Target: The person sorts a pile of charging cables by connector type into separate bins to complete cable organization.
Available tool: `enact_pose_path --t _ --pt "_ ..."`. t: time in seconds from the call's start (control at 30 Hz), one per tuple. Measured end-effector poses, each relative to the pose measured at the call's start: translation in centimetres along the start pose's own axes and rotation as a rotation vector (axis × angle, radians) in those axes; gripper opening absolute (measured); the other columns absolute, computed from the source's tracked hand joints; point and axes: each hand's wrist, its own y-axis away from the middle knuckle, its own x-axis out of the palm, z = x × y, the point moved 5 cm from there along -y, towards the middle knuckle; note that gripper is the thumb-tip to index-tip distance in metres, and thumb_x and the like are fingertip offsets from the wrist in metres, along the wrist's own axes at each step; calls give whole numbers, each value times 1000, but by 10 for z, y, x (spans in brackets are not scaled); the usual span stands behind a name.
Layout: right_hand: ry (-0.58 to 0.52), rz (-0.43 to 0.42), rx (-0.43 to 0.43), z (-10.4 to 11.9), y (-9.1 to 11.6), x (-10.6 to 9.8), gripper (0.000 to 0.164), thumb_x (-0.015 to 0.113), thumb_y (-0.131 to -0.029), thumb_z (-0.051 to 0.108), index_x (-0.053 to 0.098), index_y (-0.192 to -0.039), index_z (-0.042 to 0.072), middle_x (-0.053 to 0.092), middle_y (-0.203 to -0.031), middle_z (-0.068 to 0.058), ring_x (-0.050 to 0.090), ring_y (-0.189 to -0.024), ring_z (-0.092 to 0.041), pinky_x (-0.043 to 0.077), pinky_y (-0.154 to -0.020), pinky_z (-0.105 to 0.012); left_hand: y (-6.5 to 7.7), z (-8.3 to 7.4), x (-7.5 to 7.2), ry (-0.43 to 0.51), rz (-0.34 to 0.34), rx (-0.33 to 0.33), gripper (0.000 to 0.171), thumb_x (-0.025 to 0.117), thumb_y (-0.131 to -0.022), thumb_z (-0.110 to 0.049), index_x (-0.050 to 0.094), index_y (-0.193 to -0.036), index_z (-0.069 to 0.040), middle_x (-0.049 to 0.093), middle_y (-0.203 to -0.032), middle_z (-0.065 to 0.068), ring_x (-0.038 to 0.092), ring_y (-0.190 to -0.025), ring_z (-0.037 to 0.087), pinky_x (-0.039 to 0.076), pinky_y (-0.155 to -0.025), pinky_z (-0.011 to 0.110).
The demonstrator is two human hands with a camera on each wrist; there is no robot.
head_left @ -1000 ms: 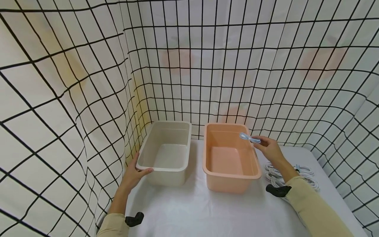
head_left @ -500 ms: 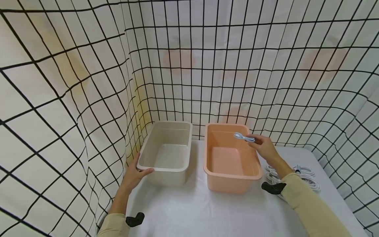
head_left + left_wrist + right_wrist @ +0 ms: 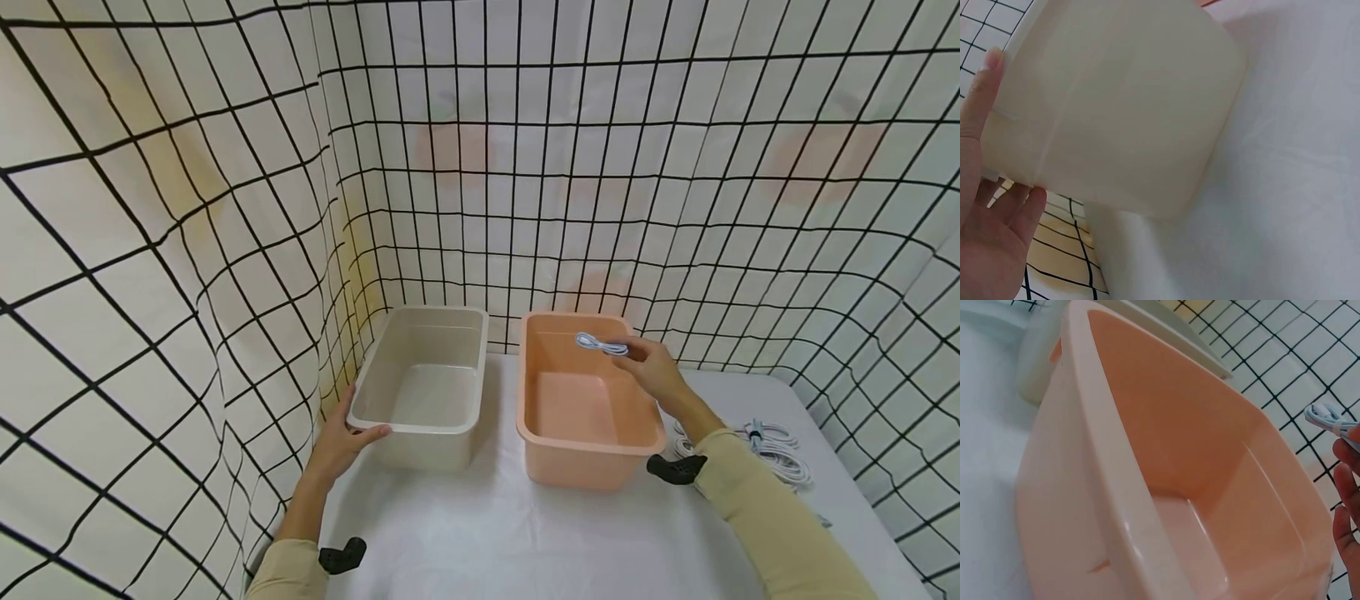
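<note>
My right hand [image 3: 654, 372] pinches one end of a small bundled white cable [image 3: 602, 344] over the far right part of the peach plastic bin [image 3: 592, 447]. In the right wrist view the looped cable [image 3: 1325, 419] sticks out past the fingertips at the right edge. My left hand [image 3: 335, 444] holds the near left corner of the cream plastic bin [image 3: 416, 428], thumb along the front rim and fingers down the outer side. The left wrist view shows the hand [image 3: 991, 212] at that corner, with the bin's outer wall [image 3: 1122, 112] filling much of the picture.
Several more coiled white cables [image 3: 783, 458] lie on the white-covered table [image 3: 525, 542] to the right, partly hidden by my right forearm. Black wire mesh [image 3: 517, 175] before white cloth stands close behind the bins and along both sides.
My right hand has moved left, carrying the cable bundle from over the peach bin's right rim to farther over its opening. The left hand stays at the cream bin's corner.
</note>
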Motion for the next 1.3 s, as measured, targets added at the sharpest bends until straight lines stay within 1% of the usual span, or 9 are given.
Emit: enact_pose_path --t 0.13,0.23,0.47,0.57,0.77,0.87,0.97,1.13,1.3 --pt "-6 13 -15 3 -3 6 38 66 -102 6 60 -136 -9 65 -126 -26 63 -116 -30 52 -88 -20 0 0 1 2 1 0 114 86 -87 -37 8 -168 -22 33 -160 21 43 -138 41 38 -108 62" --pt "-16 17 -18 5 -5 11 38 66 -101 5 61 -136 -9 65 -128 -28 62 -119 -35 52 -88 -20 0 0 1 4 -3 1 114 86 -86 -36 8 -168 -22 34 -160 21 43 -138 41 37 -108 62" --pt "-11 38 -18 5 -13 25 39 66 -100 2 61 -137 -9 64 -128 -27 64 -114 -25 54 -92 -30 0 -1 0 14 2 7 115 87 -86 -35 8 -168 -22 34 -160 21 43 -138 42 38 -108 62" --pt "0 38 -6 5 -16 30 39 67 -100 3 61 -137 -8 65 -127 -26 64 -112 -22 54 -92 -30 0 -1 0 17 3 12 115 87 -86 -34 8 -168 -22 33 -160 21 43 -138 42 37 -109 61" --pt "-24 57 9 6 -21 42 39 67 -100 3 60 -136 -10 64 -129 -27 62 -117 -31 51 -89 -22 0 -2 0 26 1 15 115 87 -86 -33 8 -168 -22 35 -159 21 44 -137 42 37 -109 61" --pt "-61 78 6 7 -24 49 39 65 -100 1 59 -136 -11 62 -131 -27 59 -122 -40 49 -92 -23 0 -2 0 32 -3 16 114 88 -85 -32 10 -168 -22 37 -157 21 46 -135 42 38 -107 60" --pt "-75 98 8 8 -27 56 39 64 -100 0 59 -137 -11 62 -132 -27 58 -124 -43 49 -97 -31 0 -2 1 39 0 19 114 88 -85 -32 10 -168 -21 38 -156 21 47 -134 42 39 -107 60" --pt "-33 116 39 13 -29 66 39 65 -101 6 62 -139 -3 65 -133 -21 58 -125 -36 46 -105 -51 0 -1 1 40 -1 23 115 88 -85 -33 10 -168 -20 40 -155 23 49 -132 42 40 -106 58" --pt "-5 148 46 17 -33 77 40 65 -103 11 61 -141 0 64 -135 -16 57 -127 -34 45 -105 -54 0 -1 0 37 -7 19 115 88 -85 -33 10 -168 -20 41 -154 23 51 -130 40 42 -104 56"
